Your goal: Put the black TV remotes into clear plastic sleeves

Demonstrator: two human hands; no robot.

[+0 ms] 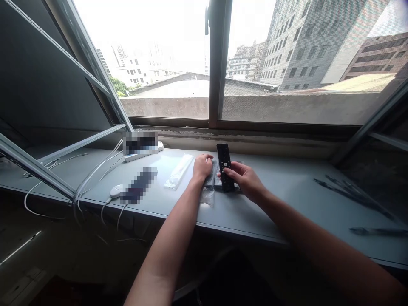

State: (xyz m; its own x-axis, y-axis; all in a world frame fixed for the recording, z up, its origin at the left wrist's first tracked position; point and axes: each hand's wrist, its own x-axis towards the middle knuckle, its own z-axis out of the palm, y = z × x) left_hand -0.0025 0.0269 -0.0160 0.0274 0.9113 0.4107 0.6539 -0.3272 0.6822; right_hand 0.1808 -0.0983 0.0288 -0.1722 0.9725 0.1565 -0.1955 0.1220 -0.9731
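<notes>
My right hand (245, 176) is closed around a black remote control (225, 172), its thumb on the front near a round white button. The remote stands nearly upright over the table, button side facing me. Beside it, to the left, my left hand (201, 168) rests on the table with its fingers a little curled and apart. Under and next to that hand lie dark flat items in clear plastic (208, 180), partly covered by the hand and the remote. A loose end of clear wrap (207, 196) reaches toward the front edge.
Left of my hands lies a white packet in clear plastic (179, 171). Farther left are a white power strip (140, 156), a round white charger (116, 191), cables and blurred-out items. Pens (376, 231) lie at the right. Metal frames flank the table (280, 212); a window stands behind.
</notes>
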